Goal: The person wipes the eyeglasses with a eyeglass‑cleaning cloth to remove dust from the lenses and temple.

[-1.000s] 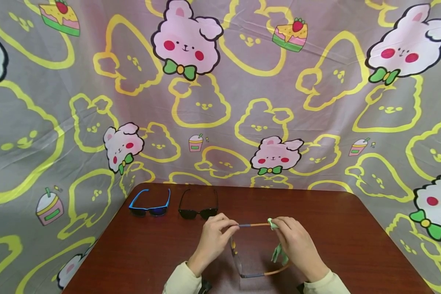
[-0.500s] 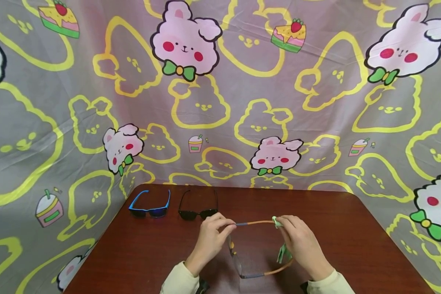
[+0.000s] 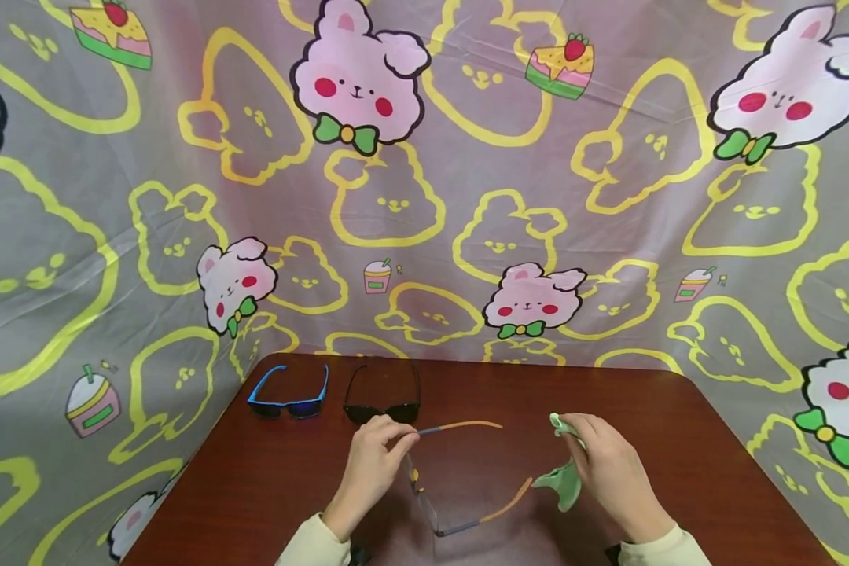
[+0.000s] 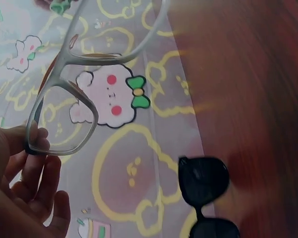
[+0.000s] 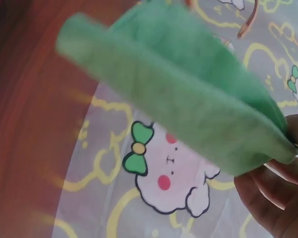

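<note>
Near the table's front, my left hand pinches a pair of eyeglasses by the hinge end of one temple. Their frame is clear, and the temples end in orange-brown tips pointing right. In the left wrist view the fingers grip the corner of the clear rim. My right hand holds a light green cloth that hangs from its fingers. The upper temple tip stands apart from the cloth; the lower tip looks close to its edge. Folded and blurred, the cloth fills much of the right wrist view.
Blue-framed sunglasses lie at the back left of the brown table, temples unfolded. Beside them are black sunglasses, just beyond my left hand. A curtain with rabbit prints surrounds the table at the back and sides.
My right hand has moved right with the cloth, and the cloth has slid off the upper temple tip and hangs more spread. My left hand has shifted left with the eyeglasses.
</note>
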`<state>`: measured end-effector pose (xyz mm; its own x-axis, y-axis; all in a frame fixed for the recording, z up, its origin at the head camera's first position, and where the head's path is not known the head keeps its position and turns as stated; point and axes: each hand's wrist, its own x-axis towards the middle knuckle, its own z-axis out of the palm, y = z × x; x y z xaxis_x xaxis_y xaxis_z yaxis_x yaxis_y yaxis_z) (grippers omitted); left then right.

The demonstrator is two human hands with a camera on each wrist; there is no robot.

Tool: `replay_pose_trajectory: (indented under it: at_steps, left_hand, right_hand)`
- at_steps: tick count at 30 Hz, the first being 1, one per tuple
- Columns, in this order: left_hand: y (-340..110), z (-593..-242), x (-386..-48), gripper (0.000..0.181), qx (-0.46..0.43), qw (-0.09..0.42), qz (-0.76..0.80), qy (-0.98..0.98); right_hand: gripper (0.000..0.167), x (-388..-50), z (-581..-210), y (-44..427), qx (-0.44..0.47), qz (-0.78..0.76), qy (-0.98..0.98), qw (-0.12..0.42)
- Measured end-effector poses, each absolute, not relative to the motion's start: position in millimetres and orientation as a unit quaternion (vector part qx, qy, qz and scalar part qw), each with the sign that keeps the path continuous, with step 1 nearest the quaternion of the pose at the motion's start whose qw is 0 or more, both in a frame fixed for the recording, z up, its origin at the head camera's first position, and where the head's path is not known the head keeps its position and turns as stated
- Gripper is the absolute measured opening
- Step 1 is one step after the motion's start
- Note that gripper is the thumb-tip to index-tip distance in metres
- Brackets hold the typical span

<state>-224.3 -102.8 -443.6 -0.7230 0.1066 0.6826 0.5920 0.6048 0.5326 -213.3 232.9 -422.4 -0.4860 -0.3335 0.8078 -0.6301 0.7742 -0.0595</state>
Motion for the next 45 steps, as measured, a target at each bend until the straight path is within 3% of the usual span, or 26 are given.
replay_pose_trajectory:
  at_steps: [6,12,20,28,34,45]
  left_hand:
    - [-126.3,-445.6,-219.9,0.008,-0.171,0.306,-0.405,-0.844]
    - [-147.6,-449.6,-211.8,0.013,-0.108,0.293,-0.426,-0.849]
    - [-176.0,-454.2,-199.1,0.012,-0.029,0.252,-0.404,-0.879]
    - [-205.4,-456.6,-187.7,0.005,0.033,0.193,-0.36,-0.912]
    - [-224.5,-460.8,-181.9,0.004,0.075,0.129,-0.339,-0.929]
    - [-249.5,-470.8,-178.6,0.005,0.087,0.103,-0.305,-0.943]
  right_hand:
    - [0.021,-209.4,-427.4,247.2,0.238,0.176,-0.867,0.401]
    - [0.034,-203.5,-431.1,255.2,0.188,0.196,-0.895,0.354]
    - [0.028,-197.8,-434.7,266.6,0.128,0.233,-0.924,0.273]
    - [0.018,-196.5,-429.5,280.4,0.077,0.279,-0.946,0.143]
    - [0.019,-197.3,-434.8,293.2,0.064,0.274,-0.952,0.12]
    - [0.021,-194.8,-427.2,307.8,0.043,0.274,-0.96,0.041]
